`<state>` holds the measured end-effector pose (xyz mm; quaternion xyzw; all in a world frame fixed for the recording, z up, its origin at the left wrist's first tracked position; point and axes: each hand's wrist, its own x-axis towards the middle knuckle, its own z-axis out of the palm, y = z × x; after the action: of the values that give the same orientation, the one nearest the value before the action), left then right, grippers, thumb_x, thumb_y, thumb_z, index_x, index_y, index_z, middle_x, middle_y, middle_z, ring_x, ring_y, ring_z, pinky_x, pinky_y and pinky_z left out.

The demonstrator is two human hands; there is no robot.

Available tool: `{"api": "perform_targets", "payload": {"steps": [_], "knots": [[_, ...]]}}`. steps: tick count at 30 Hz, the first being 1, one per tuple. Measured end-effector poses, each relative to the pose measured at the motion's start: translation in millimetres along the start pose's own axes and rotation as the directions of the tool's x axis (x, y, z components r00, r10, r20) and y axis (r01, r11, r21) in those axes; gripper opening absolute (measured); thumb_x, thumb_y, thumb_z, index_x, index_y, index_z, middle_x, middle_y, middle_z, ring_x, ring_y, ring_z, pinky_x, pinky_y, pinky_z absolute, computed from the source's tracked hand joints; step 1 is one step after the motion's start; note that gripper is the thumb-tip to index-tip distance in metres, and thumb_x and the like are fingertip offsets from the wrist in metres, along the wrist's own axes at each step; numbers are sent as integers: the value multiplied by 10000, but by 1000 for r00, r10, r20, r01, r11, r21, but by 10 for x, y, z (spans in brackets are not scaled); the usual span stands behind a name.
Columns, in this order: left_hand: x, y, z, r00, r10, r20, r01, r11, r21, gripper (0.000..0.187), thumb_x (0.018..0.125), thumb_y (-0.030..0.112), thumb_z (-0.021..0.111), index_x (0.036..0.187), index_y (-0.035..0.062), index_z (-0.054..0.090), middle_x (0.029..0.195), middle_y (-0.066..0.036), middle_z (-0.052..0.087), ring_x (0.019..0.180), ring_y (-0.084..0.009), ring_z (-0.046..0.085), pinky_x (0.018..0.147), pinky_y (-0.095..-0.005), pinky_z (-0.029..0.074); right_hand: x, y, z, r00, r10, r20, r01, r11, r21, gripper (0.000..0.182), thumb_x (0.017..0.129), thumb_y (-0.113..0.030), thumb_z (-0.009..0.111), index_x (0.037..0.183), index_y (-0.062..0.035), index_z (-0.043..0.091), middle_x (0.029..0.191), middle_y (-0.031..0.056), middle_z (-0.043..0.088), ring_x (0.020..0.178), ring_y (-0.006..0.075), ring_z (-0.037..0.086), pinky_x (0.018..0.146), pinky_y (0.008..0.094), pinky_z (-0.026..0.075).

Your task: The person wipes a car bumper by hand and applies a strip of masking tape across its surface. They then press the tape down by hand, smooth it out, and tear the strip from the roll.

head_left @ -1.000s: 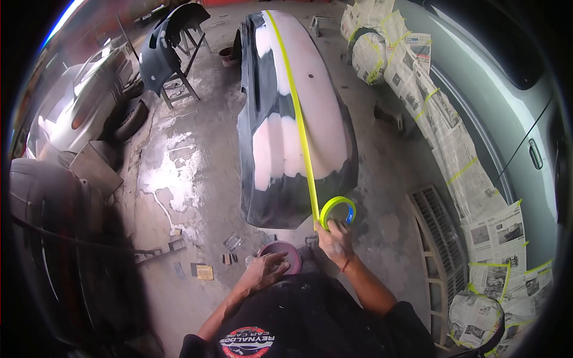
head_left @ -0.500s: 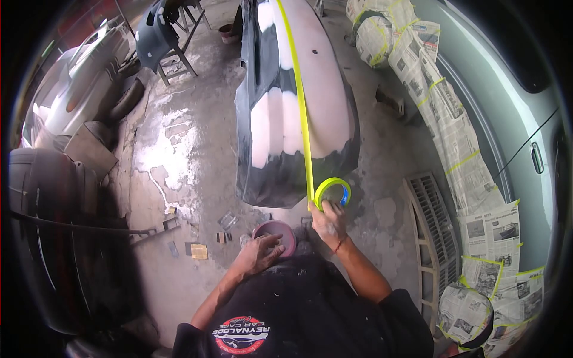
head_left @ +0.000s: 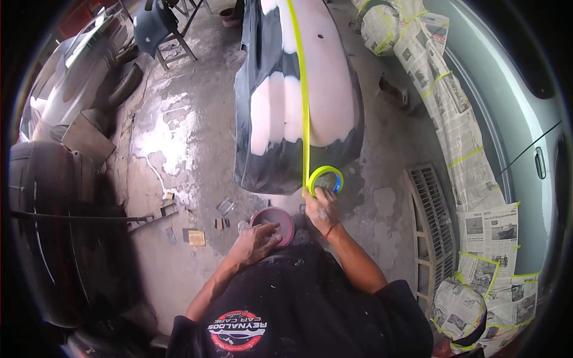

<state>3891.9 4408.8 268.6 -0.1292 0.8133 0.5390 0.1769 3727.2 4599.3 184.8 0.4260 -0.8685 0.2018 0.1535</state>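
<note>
A roll of yellow-green masking tape (head_left: 325, 181) with a blue inner core is pinched in my right hand (head_left: 323, 210). From it a taut tape strip (head_left: 304, 101) runs away from me along the length of a car bumper (head_left: 331, 83), which is patched in pale pink and dark grey. The roll is at the bumper's near end. My left hand (head_left: 258, 243) holds nothing; its fingers are stretched out and apart near my body, over the rim of a pinkish bucket (head_left: 284, 219).
On the right, a pale green car (head_left: 507, 101) is partly covered with taped newspaper (head_left: 453, 113), beside a slatted grille (head_left: 433, 221). A dark bumper (head_left: 57, 227) lies at left. Small pads and a yellow sheet (head_left: 196, 238) lie on the floor.
The view has shifted a little, and the bumper's near end sits higher in it. My right hand and the tape roll appear slightly higher and further left. My left hand stays open.
</note>
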Motion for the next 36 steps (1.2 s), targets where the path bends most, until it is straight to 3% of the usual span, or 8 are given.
{"api": "perform_targets", "payload": {"steps": [11, 16, 23, 25, 27, 36], "knots": [[110, -178, 12, 999, 44, 14, -44, 998, -43, 465, 953, 324, 639, 1296, 12, 603, 1197, -218, 662, 1059, -344, 684, 910, -404, 539, 31, 67, 228, 1000, 1, 25, 0, 1000, -12, 202, 784, -69, 643, 966, -66, 730, 774, 72, 567, 764, 249, 609, 713, 387, 472], [93, -7, -94, 1000, -19, 18, 19, 1000, -19, 462, 953, 320, 639, 1287, 2, 605, 1185, -217, 665, 1048, -337, 689, 906, -404, 538, 75, 101, 339, 999, -4, 40, 4, 1000, -9, 171, 798, -68, 636, 942, -64, 728, 766, 73, 560, 760, 249, 606, 702, 388, 462], [139, -50, -133, 1000, 24, 11, -24, 999, -48, 481, 954, 331, 630, 1295, -7, 596, 1200, -221, 663, 1047, -342, 690, 912, -403, 536, 112, 143, 509, 998, 8, 58, -9, 1000, 1, 144, 801, -80, 634, 909, -63, 729, 759, 73, 560, 747, 256, 605, 712, 400, 459], [130, 25, -161, 999, -34, 0, 34, 999, -7, 482, 956, 331, 624, 1297, -8, 593, 1211, -223, 661, 1057, -342, 687, 918, -403, 534, 103, 166, 574, 997, 17, 75, -17, 1000, 4, 143, 799, -80, 635, 906, -62, 728, 756, 74, 559, 745, 257, 605, 713, 401, 458], [151, 1, -162, 999, -36, 5, 36, 999, -34, 482, 955, 328, 623, 1298, -9, 592, 1211, -223, 662, 1063, -344, 684, 921, -405, 533, 97, 197, 634, 996, 19, 92, -21, 1000, 15, 222, 794, -100, 653, 999, -63, 728, 771, 86, 568, 736, 267, 608, 700, 403, 463], [226, -63, -181, 999, -37, -20, 36, 997, -62, 469, 949, 325, 624, 1300, 16, 602, 1196, -224, 667, 1071, -360, 675, 923, -413, 531, 206, 208, 794, 994, 65, 92, -65, 998, 4, 245, 804, -119, 638, 1028, -80, 730, 786, 99, 570, 734, 298, 589, 700, 416, 462]]}}
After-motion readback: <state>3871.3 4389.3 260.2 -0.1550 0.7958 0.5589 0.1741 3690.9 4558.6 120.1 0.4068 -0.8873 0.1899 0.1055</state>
